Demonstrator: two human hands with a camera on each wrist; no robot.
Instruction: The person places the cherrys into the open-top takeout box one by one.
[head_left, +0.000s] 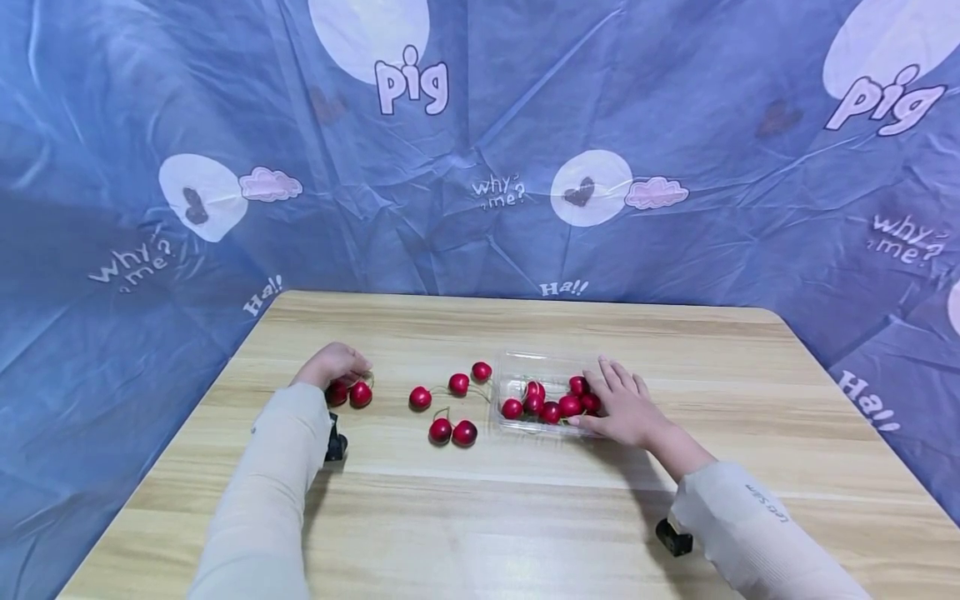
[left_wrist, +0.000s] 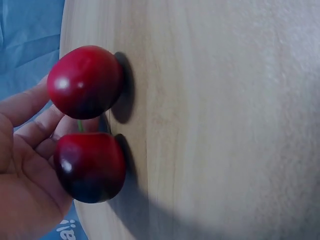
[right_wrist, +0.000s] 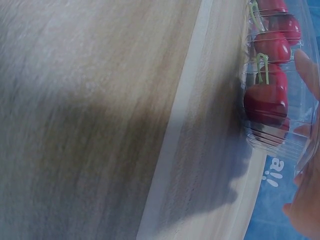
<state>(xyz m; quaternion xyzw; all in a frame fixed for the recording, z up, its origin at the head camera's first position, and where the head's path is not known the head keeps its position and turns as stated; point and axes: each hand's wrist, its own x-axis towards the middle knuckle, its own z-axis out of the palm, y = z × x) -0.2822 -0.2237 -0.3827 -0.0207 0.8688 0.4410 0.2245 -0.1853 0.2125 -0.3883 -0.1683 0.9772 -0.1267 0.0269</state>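
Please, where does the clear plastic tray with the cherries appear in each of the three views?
Head: the clear plastic tray lies right of centre, under the right hand.
Left wrist: not in it; only two cherries by the left hand.
Right wrist: upper right edge.
Shared landmark: the wooden table.

Dark red cherries (head_left: 450, 421), pale wood table (head_left: 525, 517)

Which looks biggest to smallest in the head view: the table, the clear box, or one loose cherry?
1. The table, by far the largest.
2. The clear box, holding several cherries.
3. A loose cherry, smallest; all loose ones look alike.
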